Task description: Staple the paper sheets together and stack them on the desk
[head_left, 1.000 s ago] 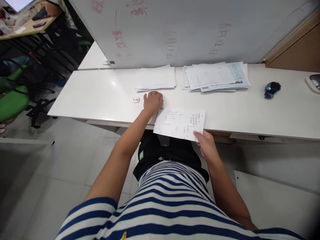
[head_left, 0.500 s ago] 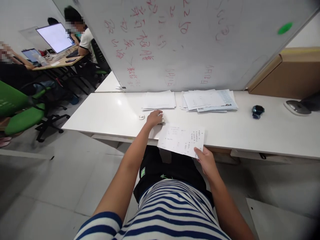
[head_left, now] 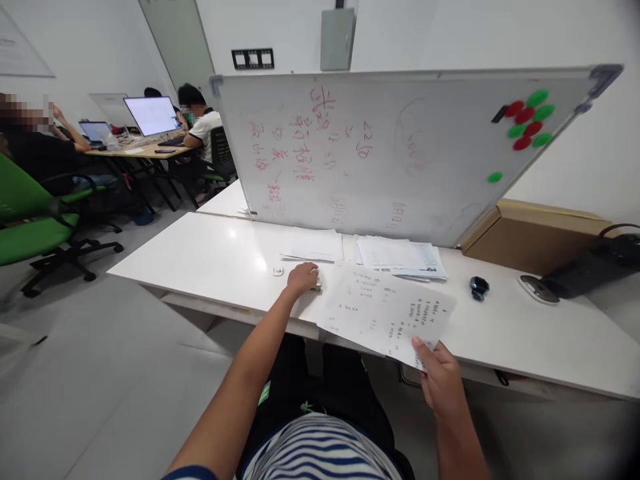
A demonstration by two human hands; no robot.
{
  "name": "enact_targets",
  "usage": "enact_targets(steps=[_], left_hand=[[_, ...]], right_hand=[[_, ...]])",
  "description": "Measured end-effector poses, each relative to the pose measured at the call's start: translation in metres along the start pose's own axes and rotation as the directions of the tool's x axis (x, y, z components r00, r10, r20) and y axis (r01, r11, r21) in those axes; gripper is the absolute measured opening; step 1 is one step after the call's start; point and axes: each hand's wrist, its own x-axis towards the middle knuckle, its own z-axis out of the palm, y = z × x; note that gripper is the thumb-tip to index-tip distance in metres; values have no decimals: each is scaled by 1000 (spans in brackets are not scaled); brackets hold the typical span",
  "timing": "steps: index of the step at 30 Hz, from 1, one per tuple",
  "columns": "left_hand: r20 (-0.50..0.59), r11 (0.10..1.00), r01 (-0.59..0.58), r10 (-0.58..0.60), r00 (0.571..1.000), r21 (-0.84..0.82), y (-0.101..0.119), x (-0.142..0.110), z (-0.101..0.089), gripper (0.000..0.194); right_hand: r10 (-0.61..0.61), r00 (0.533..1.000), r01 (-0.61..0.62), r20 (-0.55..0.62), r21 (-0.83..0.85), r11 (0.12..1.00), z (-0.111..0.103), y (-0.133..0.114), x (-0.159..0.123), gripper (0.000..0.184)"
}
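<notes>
My left hand (head_left: 301, 279) rests on the white desk, its fingers closed over what looks like a small stapler (head_left: 318, 284). Most of that tool is hidden under the fingers. In my right hand (head_left: 440, 370), printed paper sheets (head_left: 383, 310) are pinched by the lower right corner, thumb on top. They slant over the desk's front edge, and their upper left end lies close to the stapler. A small round white item (head_left: 277, 271) sits just left of my left hand. Behind it is a thin stack of white sheets (head_left: 313, 245).
A larger pile of papers (head_left: 400, 255) lies against the whiteboard (head_left: 370, 160). Farther right are a dark smartwatch (head_left: 479, 287), a black device with a round base (head_left: 538, 291) and a cardboard box (head_left: 530, 237). People sit at a desk with a monitor (head_left: 153, 116) at far left.
The camera view has tilted up, showing more of the whiteboard and wall. My right hand has brought the sheets nearer to me and rightward; my left hand stays over the stapler.
</notes>
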Motion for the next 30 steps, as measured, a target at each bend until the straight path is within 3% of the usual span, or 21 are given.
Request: enact_targets(steps=[7, 15, 30], left_hand=[[-6, 1000, 5, -5, 1000, -1, -1, -2, -1, 36], [-4, 1000, -15, 15, 1000, -9, -1, -1, 0, 36], [-57, 999, -43, 44, 997, 15, -1, -1, 4, 36]], right_hand=[[-27, 998, 30, -59, 46, 999, -1, -23, 10, 60], [-59, 998, 58, -30, -21, 998, 1, -34, 20, 50], [-61, 998, 58, -31, -76, 995, 0, -11, 27, 61]])
